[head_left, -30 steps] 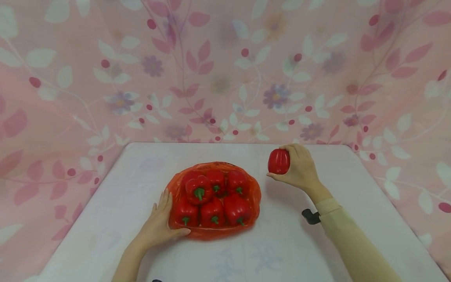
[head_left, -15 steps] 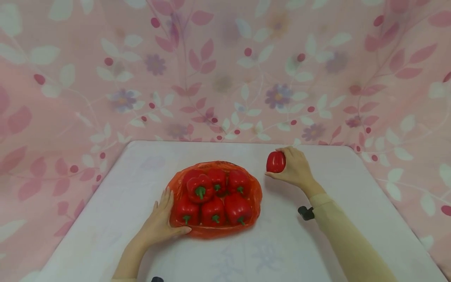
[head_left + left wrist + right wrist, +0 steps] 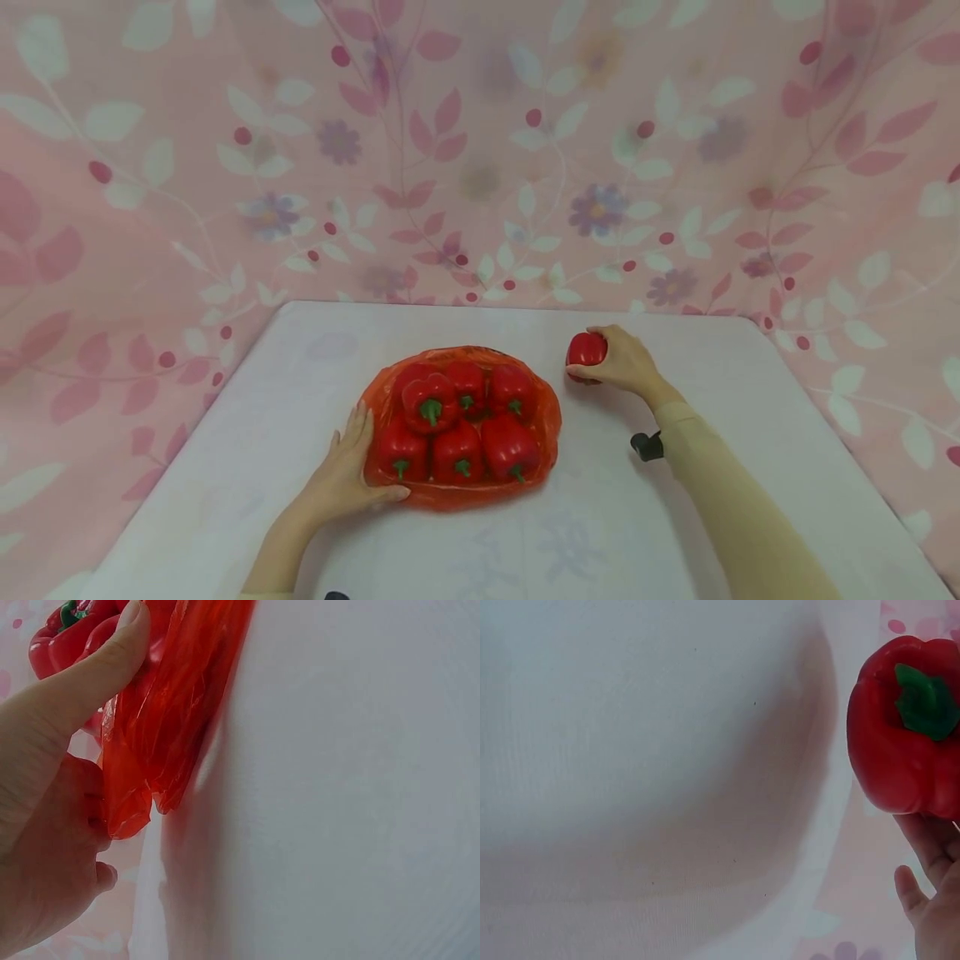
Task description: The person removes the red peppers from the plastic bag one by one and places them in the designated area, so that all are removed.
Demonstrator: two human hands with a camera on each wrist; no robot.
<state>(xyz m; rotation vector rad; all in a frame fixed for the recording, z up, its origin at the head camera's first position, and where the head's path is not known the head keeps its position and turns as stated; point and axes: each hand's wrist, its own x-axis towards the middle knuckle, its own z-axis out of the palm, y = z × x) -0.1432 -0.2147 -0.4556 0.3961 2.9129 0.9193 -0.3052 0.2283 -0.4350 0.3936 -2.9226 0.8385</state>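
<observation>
My right hand [image 3: 626, 362] grips a single red bell pepper [image 3: 587, 348] to the right of the bag, thumb on the near side and fingers on the far side. In the right wrist view, that pepper's green stem [image 3: 928, 703] faces the camera. An orange plastic bag [image 3: 457, 498] with its mouth spread wide holds several red bell peppers [image 3: 510, 446], one stacked on top of the others. My left hand [image 3: 341, 475] lies against the bag's left side, fingers extended along the rim and thumb along the front edge. The left wrist view shows the thumb [image 3: 112, 664] over the bag.
A white-covered table [image 3: 315, 358] bears the bag. Behind and at both sides hangs a pink floral cloth [image 3: 480, 167]. A small dark device [image 3: 647, 447] sticks out from the right wrist, and another [image 3: 336, 596] shows at the bottom edge.
My right hand has moved slightly left and lower with the bell pepper, which has tilted in the grip. My left hand keeps its place at the bag.
</observation>
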